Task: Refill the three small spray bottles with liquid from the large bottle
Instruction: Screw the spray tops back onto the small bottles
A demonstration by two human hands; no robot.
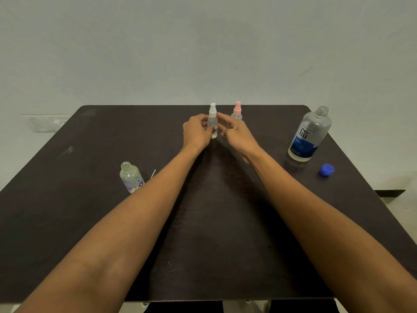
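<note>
Dark table [90, 222]: left hand [196, 132] grips the white-capped spray bottle [212, 119], right hand [237, 134] pinching its collar (best held upright, twisted gently).

your left hand [198, 132] grips white-capped spray bottle [212, 119], upright on bench [214, 233] | your right hand [238, 135] index tip touches its neck, grip unclear | pink-capped spray bottle [237, 112] just behind-right | floral bottle [132, 177] uncapped, left | large bottle [310, 134] uncapped, right, blue cap [327, 170] near it
</note>
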